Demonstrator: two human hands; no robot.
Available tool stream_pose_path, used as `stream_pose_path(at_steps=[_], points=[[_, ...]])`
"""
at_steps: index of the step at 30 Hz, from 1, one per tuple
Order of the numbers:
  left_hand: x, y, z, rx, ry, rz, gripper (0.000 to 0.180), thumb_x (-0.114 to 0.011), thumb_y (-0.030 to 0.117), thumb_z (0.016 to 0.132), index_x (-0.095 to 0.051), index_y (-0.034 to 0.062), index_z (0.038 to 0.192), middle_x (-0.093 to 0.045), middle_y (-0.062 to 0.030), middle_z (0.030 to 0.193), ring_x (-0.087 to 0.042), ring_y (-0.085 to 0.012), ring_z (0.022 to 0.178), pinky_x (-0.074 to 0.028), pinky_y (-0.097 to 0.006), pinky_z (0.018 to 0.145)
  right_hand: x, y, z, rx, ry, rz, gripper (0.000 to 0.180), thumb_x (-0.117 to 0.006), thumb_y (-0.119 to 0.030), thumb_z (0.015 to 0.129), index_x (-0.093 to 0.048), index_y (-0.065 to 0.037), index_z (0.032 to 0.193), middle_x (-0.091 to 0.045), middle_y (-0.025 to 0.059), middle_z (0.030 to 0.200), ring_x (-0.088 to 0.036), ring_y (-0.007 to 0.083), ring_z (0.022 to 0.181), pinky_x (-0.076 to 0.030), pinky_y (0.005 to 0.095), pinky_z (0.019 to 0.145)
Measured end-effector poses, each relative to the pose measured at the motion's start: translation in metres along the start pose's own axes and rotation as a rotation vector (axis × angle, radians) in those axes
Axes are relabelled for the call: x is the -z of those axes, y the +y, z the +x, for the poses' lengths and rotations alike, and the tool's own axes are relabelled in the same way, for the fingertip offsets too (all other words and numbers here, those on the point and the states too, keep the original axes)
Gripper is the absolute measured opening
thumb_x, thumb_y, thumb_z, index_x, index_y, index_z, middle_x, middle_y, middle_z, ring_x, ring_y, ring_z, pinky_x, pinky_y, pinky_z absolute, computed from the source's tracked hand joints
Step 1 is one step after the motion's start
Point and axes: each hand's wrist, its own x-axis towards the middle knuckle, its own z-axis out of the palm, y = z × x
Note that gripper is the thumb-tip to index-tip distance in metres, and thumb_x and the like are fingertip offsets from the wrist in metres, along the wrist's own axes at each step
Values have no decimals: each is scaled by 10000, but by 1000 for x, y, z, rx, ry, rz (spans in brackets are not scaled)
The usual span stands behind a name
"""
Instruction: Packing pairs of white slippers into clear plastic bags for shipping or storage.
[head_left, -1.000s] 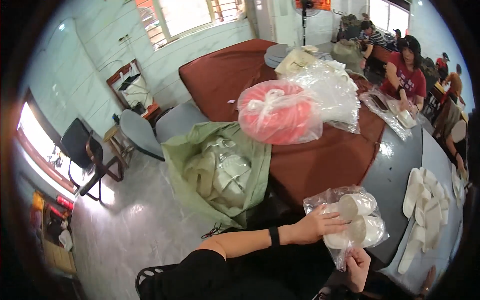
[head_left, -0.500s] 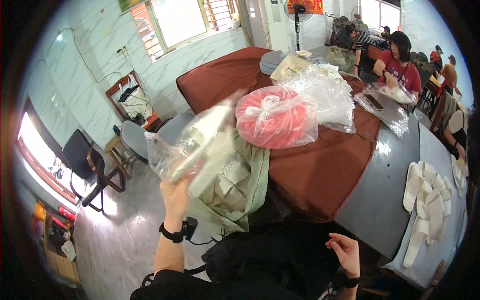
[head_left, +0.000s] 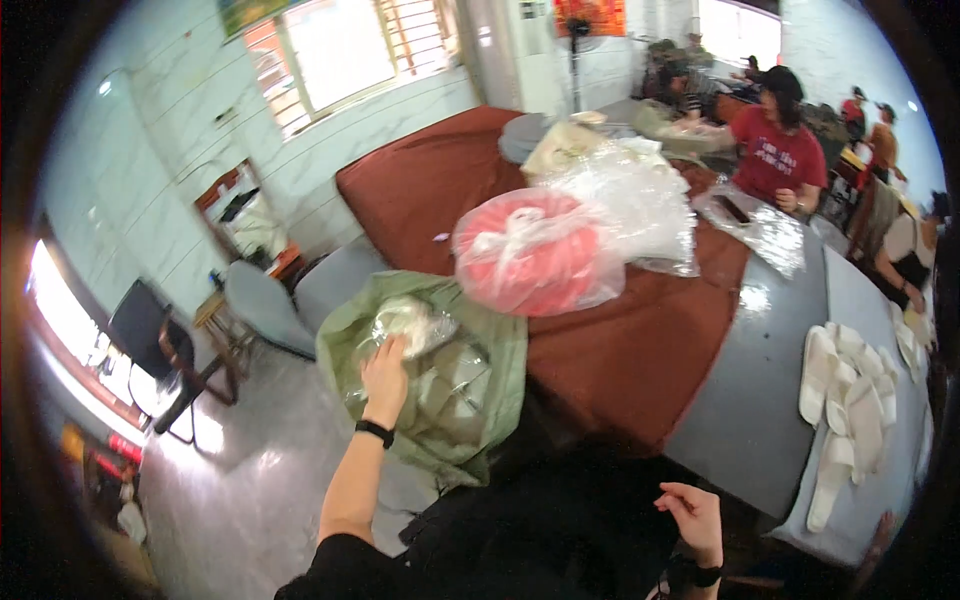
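Observation:
My left hand (head_left: 384, 378) reaches down into the open mouth of a large green woven sack (head_left: 497, 375). Its closed fingers are on a clear plastic bag of pale slippers (head_left: 408, 322), somewhat blurred. More pale, plastic-wrapped pieces (head_left: 450, 385) lie inside the sack, under and beside the hand. My right hand (head_left: 693, 515) hovers near my body at the lower right, its fingers curled with nothing visible in them.
A clear bag of red material (head_left: 540, 250) and clear plastic bags (head_left: 625, 205) lie on a table with a brown cloth (head_left: 640, 350). White slippers (head_left: 850, 400) are piled on the right. Grey chairs (head_left: 265, 305) stand left of the sack. A person in red (head_left: 780, 150) works across the table.
My left hand has lowered the bagged slippers from above the sack into its mouth. My right hand stays about where it was. The person across has reached an arm leftward.

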Motion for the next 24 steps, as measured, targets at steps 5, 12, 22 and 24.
stream_pose_path(at_steps=[5, 12, 22, 24], points=[[-114, -97, -42, -8, -383, -275, 649, -500, 84, 936, -352, 220, 1554, -325, -99, 1621, -286, -379, 1487, -239, -751, 1106, -16, -19, 14, 31, -100, -105, 230, -663, -71, 949, -704, 22, 1155, -765, 136, 943, -737, 179, 826, -566, 282, 739], [-169, -85, 1, 94, -891, -95, 910, -581, 534, 949, -12, 312, 1624, -26, -3, 1705, -32, -312, 1561, -110, -764, 1140, -7, -25, 24, 58, -113, -183, 235, -663, -116, 968, -706, -3, 1169, -760, 134, 994, -743, 195, 886, -573, 300, 751], [-111, -74, 44, -285, -1040, 301, 1011, -631, 674, 867, -298, -6, 1537, -262, -230, 1609, -248, -422, 1482, -268, -553, 1187, 30, -44, 69, 189, -194, -20, 283, -634, -118, 994, -666, 1, 1249, -746, 102, 990, -717, 147, 844, -564, 278, 758], [-61, 53, 76, -143, -1102, 311, 772, -675, 613, 856, -628, -17, 1301, -601, -295, 1324, -575, -433, 1243, -476, -474, 1028, 55, -27, 58, 102, -76, 9, 283, -631, -115, 996, -665, 5, 1251, -743, 97, 990, -710, 138, 839, -562, 278, 756]])
